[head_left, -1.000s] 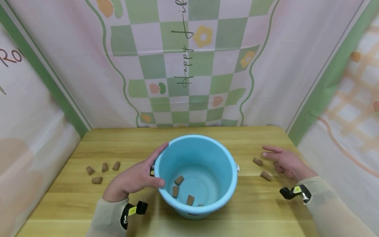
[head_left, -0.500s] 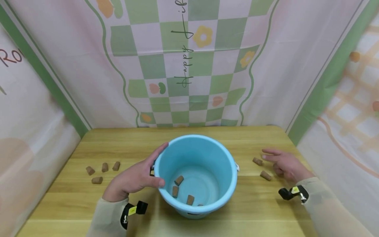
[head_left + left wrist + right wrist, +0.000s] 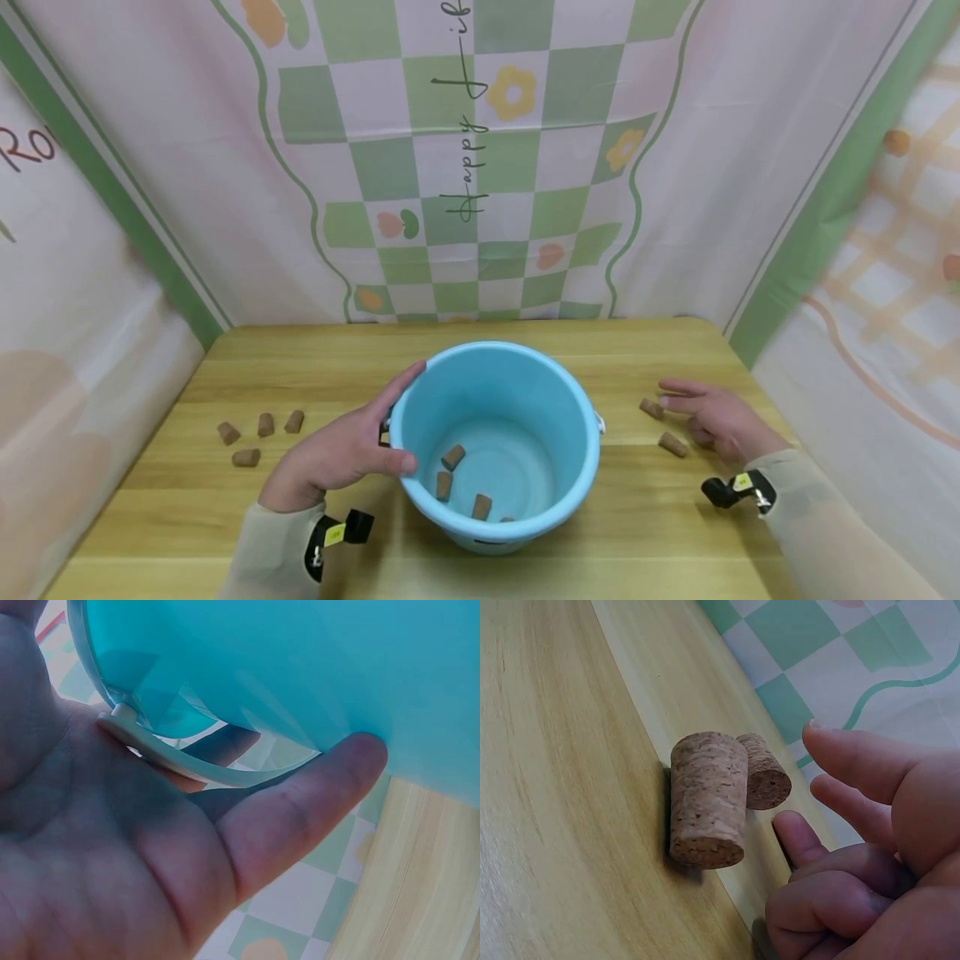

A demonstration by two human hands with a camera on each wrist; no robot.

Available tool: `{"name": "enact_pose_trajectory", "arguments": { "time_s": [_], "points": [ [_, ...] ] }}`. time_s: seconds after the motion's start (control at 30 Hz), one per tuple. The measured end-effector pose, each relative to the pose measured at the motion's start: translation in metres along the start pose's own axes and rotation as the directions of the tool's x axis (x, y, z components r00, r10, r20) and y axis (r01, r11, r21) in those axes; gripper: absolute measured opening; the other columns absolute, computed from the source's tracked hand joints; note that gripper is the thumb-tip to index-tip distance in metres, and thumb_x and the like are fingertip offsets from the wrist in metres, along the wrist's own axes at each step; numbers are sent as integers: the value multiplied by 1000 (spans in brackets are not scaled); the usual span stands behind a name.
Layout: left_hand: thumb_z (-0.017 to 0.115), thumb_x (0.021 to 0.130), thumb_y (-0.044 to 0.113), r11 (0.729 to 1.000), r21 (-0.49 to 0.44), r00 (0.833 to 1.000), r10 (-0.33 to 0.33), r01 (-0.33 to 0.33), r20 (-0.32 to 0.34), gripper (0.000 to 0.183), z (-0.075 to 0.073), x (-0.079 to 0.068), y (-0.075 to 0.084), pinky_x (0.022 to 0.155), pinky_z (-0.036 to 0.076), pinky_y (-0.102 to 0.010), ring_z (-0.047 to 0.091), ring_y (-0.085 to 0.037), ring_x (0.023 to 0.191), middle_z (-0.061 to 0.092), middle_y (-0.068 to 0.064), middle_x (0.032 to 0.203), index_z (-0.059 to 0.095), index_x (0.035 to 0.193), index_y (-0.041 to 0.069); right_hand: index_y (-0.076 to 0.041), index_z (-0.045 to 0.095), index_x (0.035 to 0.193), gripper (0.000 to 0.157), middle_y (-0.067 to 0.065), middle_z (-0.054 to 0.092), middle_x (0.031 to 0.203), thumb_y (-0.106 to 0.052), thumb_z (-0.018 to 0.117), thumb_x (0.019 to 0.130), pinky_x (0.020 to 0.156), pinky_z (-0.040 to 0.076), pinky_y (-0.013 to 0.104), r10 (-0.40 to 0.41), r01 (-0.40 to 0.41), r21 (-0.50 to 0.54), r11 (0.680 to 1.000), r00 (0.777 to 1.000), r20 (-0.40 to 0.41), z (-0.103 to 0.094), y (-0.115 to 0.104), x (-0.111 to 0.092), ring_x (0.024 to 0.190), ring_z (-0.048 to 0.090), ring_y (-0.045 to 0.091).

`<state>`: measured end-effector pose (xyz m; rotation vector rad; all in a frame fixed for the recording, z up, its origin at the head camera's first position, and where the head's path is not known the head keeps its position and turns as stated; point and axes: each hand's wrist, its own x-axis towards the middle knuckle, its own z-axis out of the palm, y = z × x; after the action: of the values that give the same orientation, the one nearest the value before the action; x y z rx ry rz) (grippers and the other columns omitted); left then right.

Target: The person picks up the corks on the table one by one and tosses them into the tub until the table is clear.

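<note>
A light blue bucket (image 3: 510, 387) stands at the middle of the table. My left hand (image 3: 341, 450) grips its left side, with the thumb over the rim and the other fingers along the outside. Several corks (image 3: 444, 485) lie inside the bucket. In the left wrist view, the bucket's pale handle (image 3: 225, 776) passes by the palm. To the right, my right hand (image 3: 720, 421) hovers beside two corks, its forefinger and thumb extended and other fingers bent. The farther cork (image 3: 652, 408) is by the fingertips; the nearer cork (image 3: 672, 444) lies below the hand. Nothing is held there.
Several more corks (image 3: 246, 457) lie on the left part of the wooden table (image 3: 600, 550). A printed cloth (image 3: 517, 167) hangs behind the table's back edge, with more cloth at both sides. Each wrist wears a black camera strap (image 3: 318, 546).
My right hand has shifted slightly left and down, bringing its fingertips closer to the farther cork. The left hand and the bucket stay in place.
</note>
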<state>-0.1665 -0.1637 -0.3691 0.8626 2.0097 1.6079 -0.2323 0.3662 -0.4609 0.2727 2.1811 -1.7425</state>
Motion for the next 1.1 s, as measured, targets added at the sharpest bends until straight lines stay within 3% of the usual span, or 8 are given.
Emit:
{"name": "enact_pose_trajectory", "arguments": {
  "time_s": [0.37, 0.67, 1.1],
  "points": [
    [75, 79, 37, 1000, -24, 1000, -10, 10, 6, 101, 1, 0, -1, 86, 46, -40, 46, -37, 116, 33, -14, 142, 3, 150, 34, -7, 36, 143, 72, 20, 43, 137, -26, 71, 84, 39, 33, 20, -33, 33, -69, 997, 999, 1, 3, 1, -1, 43, 34, 2],
    [75, 78, 38, 1000, -21, 1000, -20, 20, -6, 101, 1, 0, 1, 86, 46, -39, 46, -37, 115, 34, -14, 141, 4, 150, 34, -8, 40, 141, 69, 8, 60, 120, -24, 72, 82, 39, 35, 23, -38, 37, -109, 993, 999, -13, 7, 1, 1, 42, 33, 4],
    [75, 78, 40, 1000, 9, 1000, -12, 12, -9, 101, 1, 0, -1, 87, 45, -39, 44, -36, 117, 32, -12, 143, 4, 149, 36, -6, 42, 139, 68, 8, 61, 120, -24, 73, 81, 38, 35, 24, -61, 58, -154, 986, 998, -15, 8, 2, 2, 41, 34, 5]
  ]
}}
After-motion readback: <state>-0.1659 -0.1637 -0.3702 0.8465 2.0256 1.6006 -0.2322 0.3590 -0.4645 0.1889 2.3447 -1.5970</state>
